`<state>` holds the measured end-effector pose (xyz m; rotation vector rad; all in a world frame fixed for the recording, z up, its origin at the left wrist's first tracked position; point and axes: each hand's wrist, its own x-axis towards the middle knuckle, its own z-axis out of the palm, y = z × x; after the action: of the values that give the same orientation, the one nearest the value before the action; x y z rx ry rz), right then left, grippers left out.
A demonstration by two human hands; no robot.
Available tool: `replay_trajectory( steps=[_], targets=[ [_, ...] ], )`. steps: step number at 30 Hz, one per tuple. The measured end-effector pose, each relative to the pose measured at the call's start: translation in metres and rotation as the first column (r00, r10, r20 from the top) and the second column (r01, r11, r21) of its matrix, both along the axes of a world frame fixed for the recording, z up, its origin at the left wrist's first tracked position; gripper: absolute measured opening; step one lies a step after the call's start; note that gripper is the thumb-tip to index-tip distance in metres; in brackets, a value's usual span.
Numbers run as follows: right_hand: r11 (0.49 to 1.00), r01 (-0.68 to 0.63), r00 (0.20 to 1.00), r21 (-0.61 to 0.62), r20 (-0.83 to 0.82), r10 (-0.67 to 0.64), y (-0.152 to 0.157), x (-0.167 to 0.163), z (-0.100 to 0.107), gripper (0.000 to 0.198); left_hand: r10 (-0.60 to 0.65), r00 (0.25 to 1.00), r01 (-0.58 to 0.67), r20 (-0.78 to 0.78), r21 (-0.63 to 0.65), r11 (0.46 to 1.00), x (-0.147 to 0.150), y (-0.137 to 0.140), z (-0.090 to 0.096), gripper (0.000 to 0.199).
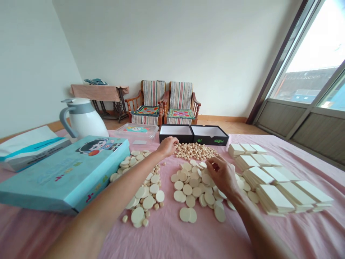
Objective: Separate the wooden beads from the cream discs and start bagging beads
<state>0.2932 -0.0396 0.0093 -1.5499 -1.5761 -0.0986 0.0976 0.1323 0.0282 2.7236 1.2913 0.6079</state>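
Note:
My left hand (pixel 168 145) reaches to the left edge of a heap of small wooden beads (pixel 195 151). Its fingers are curled together, and whatever they hold is too small to make out. Over the upper right of a pile of pale round wooden discs (pixel 192 181) is my right hand (pixel 222 172), fingers bent and pinched downward. Discs lie right at its fingertips, but what is between them is hidden. A second, mixed pile of discs (pixel 148 202) and beads lies left of centre, partly behind my left forearm.
Stacks of rectangular wooden pieces (pixel 275 201) stand on the right. Two open black boxes (pixel 176 138) and a clear plastic box (pixel 138 133) are at the back. A light-blue box (pixel 48 172), a white jug (pixel 87 120) and a white packet (pixel 32 144) occupy the left of the pink cloth.

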Motion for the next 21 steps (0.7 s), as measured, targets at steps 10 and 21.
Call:
replay_trajectory(
  steps=[10, 21],
  targets=[
    [0.998, -0.052, 0.999, -0.028, -0.006, 0.052, -0.001, -0.006, 0.000, 0.023, -0.166, 0.974, 0.140, -0.157, -0.163, 0.977, -0.050, -0.020, -0.008, 0.009],
    [0.998, -0.058, 0.998, -0.028, -0.022, 0.058, 0.000, -0.006, -0.002, 0.023, -0.040, 0.988, 0.023, -0.150, -0.116, 0.993, -0.021, -0.016, -0.013, 0.009]
  ],
)
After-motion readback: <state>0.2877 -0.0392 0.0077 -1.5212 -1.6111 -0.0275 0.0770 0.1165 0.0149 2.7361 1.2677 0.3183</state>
